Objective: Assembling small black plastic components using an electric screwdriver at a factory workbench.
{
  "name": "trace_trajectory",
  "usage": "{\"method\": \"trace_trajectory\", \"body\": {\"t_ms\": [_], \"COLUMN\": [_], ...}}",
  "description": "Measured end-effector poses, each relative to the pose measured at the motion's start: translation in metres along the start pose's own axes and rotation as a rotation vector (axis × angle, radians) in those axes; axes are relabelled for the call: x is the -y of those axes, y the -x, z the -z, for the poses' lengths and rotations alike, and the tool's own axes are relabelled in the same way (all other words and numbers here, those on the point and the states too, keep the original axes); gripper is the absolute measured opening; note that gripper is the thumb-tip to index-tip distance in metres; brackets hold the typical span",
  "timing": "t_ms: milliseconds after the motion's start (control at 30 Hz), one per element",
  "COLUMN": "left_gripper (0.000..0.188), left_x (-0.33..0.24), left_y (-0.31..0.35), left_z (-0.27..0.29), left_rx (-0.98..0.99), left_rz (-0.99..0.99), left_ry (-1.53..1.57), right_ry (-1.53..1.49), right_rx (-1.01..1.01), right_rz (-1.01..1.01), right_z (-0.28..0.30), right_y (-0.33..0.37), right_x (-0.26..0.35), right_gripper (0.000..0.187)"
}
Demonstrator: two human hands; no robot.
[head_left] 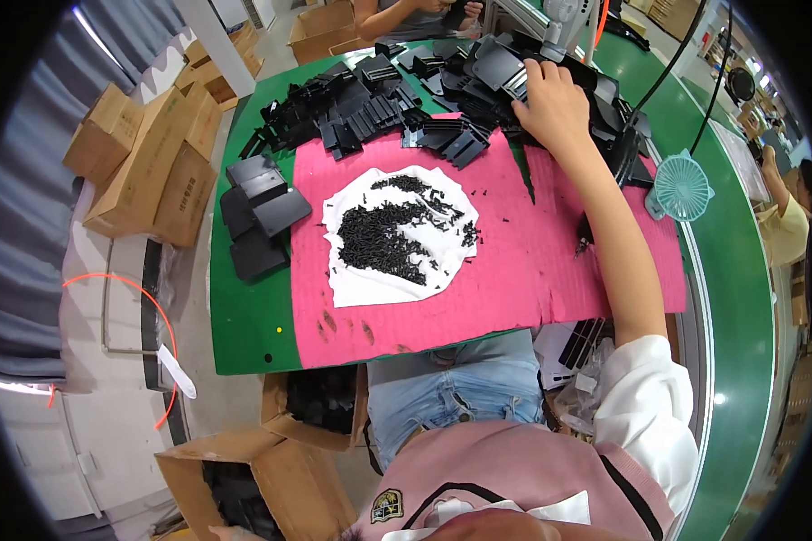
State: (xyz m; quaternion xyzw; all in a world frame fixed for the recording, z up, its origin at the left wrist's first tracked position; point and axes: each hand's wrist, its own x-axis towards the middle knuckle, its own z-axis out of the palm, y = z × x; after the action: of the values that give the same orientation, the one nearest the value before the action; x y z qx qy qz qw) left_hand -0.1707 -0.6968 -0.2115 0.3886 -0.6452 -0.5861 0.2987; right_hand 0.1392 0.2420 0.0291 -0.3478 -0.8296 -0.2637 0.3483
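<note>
My right hand (pixel 555 106) reaches to the far side of the table, into a heap of black plastic parts (pixel 496 68). Its fingers and thumb close round the edge of one black plastic part with a shiny ridged side. Of my left hand (pixel 232 534), only a sliver shows at the lower edge, by an open carton; its fingers are hidden. On the pink sheet (pixel 505 270) a white cloth (pixel 370 293) lies spread out, with a pile of small black screws (pixel 374 239) on it. More black ribbed parts (pixel 361 108) are heaped to the left of my right hand.
Several flat black pieces (pixel 262 216) are stacked at the table's left. A green fan (pixel 681 187) stands at the right edge. Open cartons (pixel 307 487) holding black parts sit below left. Across the table is another person (pixel 397 18); hanging cables cross the right.
</note>
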Motion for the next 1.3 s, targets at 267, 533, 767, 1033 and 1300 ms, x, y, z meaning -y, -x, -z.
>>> {"method": "trace_trajectory", "body": {"t_ms": [267,533,767,1033,1300], "left_gripper": [0.033,0.017,0.041,0.039,0.032], "left_x": [-0.103,-0.212,-0.229,-0.212,-0.227], "left_y": [0.173,0.497,0.663,0.661,0.659], "left_z": [-0.166,-0.238,-0.228,-0.252,-0.255], "left_rx": [0.516,1.307,2.249,2.186,2.263], "left_rz": [-0.141,-0.353,-0.126,-0.039,0.196], "left_ry": [0.257,0.645,0.256,0.399,0.348], "right_ry": [0.157,0.061,-0.419,-1.185,-0.585], "right_rx": [0.196,0.149,-0.106,0.526,0.685], "right_rz": [-0.081,-0.146,0.045,-0.059,0.063], "right_z": [-0.023,-0.020,0.069,0.072,-0.030], "right_y": [0.001,-0.003,-0.002,-0.005,-0.023], "right_x": [0.006,-0.001,0.061,0.098,0.073], "right_gripper": [0.071,0.055,0.065,0.050,0.025]}}
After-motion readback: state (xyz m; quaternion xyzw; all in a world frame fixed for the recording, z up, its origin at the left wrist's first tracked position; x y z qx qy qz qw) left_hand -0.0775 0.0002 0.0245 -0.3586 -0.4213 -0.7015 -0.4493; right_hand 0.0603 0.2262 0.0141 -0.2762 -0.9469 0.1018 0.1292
